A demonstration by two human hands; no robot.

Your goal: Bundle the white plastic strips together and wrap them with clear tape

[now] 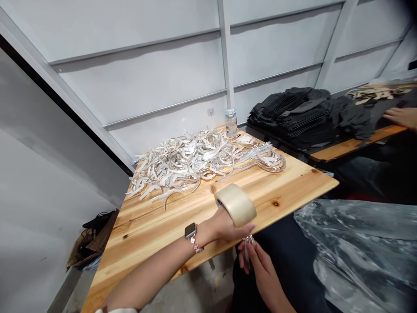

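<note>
A wide roll of packing tape [239,206] is at my left hand [225,227], near the table's front edge. The fingers of that hand go into or behind the roll and are mostly hidden, while the thumb points towards my right hand [261,263]. Just below the edge, my right hand is closed on a small bundle of clear and whitish curved strips [249,240]. The left thumb is close to this bundle; whether it touches cannot be made out. A large loose pile of similar curved strips [192,158] covers the back of the wooden table [156,230].
A looped bundle of strips [272,161] lies right of the pile. Behind stands a clear bottle [231,122]. Stacked black pieces [293,111] fill a neighbouring table, where another person's hand [402,116] rests at far right. Clear plastic sheeting [361,248] lies at lower right.
</note>
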